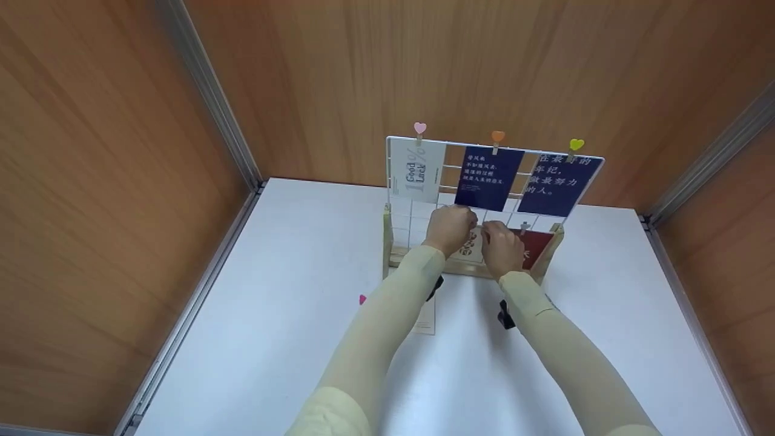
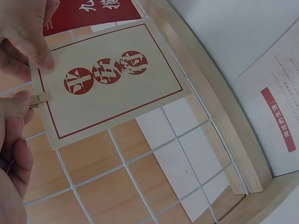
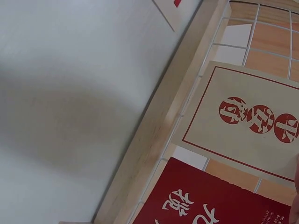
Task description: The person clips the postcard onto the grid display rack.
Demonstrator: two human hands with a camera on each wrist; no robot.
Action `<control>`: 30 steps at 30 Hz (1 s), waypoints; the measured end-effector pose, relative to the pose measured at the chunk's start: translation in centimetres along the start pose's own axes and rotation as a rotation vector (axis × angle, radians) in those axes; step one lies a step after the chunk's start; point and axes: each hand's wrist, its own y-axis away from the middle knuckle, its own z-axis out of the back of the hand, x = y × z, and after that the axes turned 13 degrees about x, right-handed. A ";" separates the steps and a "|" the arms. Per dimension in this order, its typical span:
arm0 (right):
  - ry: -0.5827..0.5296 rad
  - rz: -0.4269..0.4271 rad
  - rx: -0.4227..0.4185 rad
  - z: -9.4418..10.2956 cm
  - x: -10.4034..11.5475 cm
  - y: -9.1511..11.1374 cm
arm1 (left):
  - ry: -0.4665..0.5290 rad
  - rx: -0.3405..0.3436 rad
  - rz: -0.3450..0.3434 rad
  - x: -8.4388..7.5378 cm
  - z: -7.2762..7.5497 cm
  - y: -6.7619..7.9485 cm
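Note:
A cream card (image 2: 117,88) with a red border and red round characters lies against the white wire grid (image 2: 124,164) of a wooden-based stand. At the middle of its top edge, my left hand (image 1: 449,230) pinches a small clothespin (image 2: 41,97). My right hand (image 1: 502,247) grips the card's top right part, thumb on its face. Beside it hangs a red card (image 3: 210,196) with white characters, under a grey clip (image 1: 525,226). In the right wrist view, only a sliver of the hand shows at the right edge.
Along the grid's top hang a white card (image 1: 416,171) and two navy cards (image 1: 489,180), held by heart clips. On the white table (image 1: 284,272), another card (image 1: 426,321) lies partly under the left forearm, near a pink clip (image 1: 362,299). Wooden panels (image 1: 484,66) surround the table.

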 end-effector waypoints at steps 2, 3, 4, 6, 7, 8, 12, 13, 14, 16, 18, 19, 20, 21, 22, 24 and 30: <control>0.001 0.000 0.005 0.0 0.1 0.0 | -0.008 0.003 0.000 0.0 0.1 0.0; 0.000 0.000 0.007 0.1 0.1 -0.1 | -0.008 0.004 0.003 0.0 0.1 0.0; -0.001 -0.002 0.010 0.1 0.1 -0.1 | -0.008 0.003 0.004 0.0 0.1 -0.1; -0.004 -0.004 0.017 0.2 0.2 -0.2 | -0.009 -0.002 0.013 0.0 0.1 -0.1; -0.005 -0.004 0.020 0.2 0.2 -0.2 | -0.008 -0.004 0.017 0.0 0.0 -0.1; -0.009 -0.005 0.022 0.3 0.2 -0.2 | -0.004 -0.005 0.021 0.0 0.0 -0.2; -0.023 -0.015 0.027 0.4 0.2 -0.4 | 0.014 -0.013 0.041 -0.2 -0.1 -0.3; -0.027 -0.019 0.031 0.4 0.2 -0.4 | 0.017 -0.016 0.044 -0.2 -0.1 -0.3; -0.032 -0.022 0.034 0.4 0.1 -0.4 | 0.018 -0.018 0.048 -0.3 -0.1 -0.3; -0.038 -0.021 0.035 0.4 0.1 -0.5 | 0.016 -0.020 0.055 -0.3 -0.1 -0.2; -0.041 -0.013 0.030 0.4 0.1 -0.6 | 0.017 -0.019 0.064 -0.4 -0.1 -0.1; -0.043 -0.010 0.028 0.3 0.1 -0.7 | 0.016 -0.020 0.070 -0.4 -0.1 -0.1; -0.044 -0.006 0.023 0.3 0.1 -0.7 | 0.016 -0.020 0.074 -0.4 -0.1 -0.1; -0.045 -0.004 0.021 0.2 0.1 -0.7 | 0.017 -0.020 0.079 -0.4 -0.1 -0.1; -0.044 -0.004 0.021 0.2 0.0 -0.7 | 0.016 -0.021 0.085 -0.5 -0.2 0.0; -0.043 -0.008 0.029 0.2 0.0 -0.6 | 0.015 -0.021 0.094 -0.5 -0.3 0.0; -0.044 -0.037 0.045 0.2 0.1 -0.2 | 0.009 -0.026 0.101 -0.7 -0.8 0.3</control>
